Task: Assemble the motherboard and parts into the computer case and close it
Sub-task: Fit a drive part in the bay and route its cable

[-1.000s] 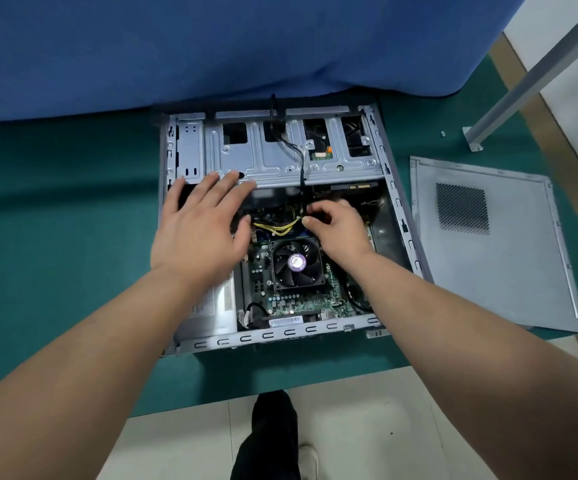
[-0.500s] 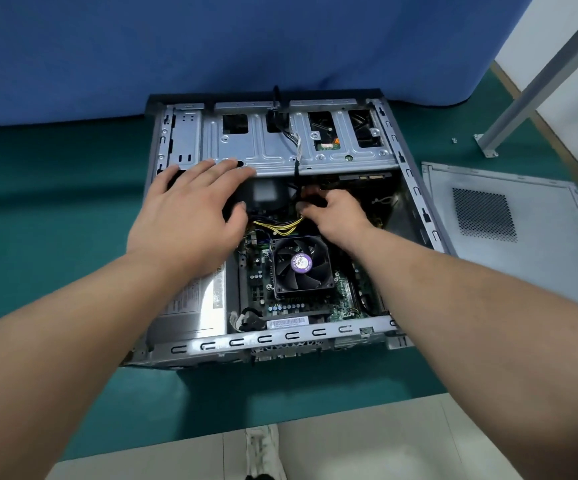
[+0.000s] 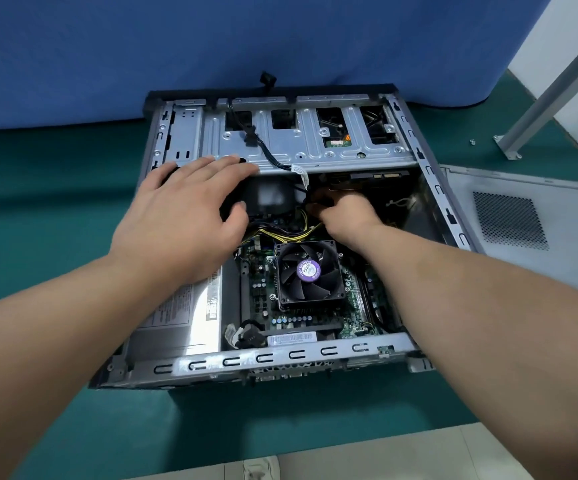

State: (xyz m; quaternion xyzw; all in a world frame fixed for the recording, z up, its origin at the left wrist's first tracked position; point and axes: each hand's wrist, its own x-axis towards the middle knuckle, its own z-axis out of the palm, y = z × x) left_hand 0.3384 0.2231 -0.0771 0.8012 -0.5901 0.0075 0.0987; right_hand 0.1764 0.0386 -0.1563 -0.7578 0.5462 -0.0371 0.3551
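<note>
The open grey computer case point(image 3: 280, 358) lies on the green mat. Inside it sit the motherboard point(image 3: 263, 292) with a black cooler fan point(image 3: 310, 271), the silver power supply point(image 3: 183, 317) at the left and a metal drive cage point(image 3: 315, 147) at the far side. My left hand point(image 3: 183, 220) lies flat with straight fingers on the cage's front edge, over the power supply. My right hand point(image 3: 343, 213) reaches under the cage and pinches a black cable connector point(image 3: 318, 202) beside yellow and black wires point(image 3: 280, 233); its fingertips are partly hidden.
The loose side panel point(image 3: 529, 233) with a vent grille lies flat on the mat right of the case. A blue cloth point(image 3: 246, 39) hangs behind the case. A grey metal leg point(image 3: 550, 88) slants at the far right, with small screws point(image 3: 472, 142) near its foot.
My head has moved closer, so the case looks larger. My right hand has pushed deeper under the drive cage toward the black connector. My left hand has stayed on the cage edge.
</note>
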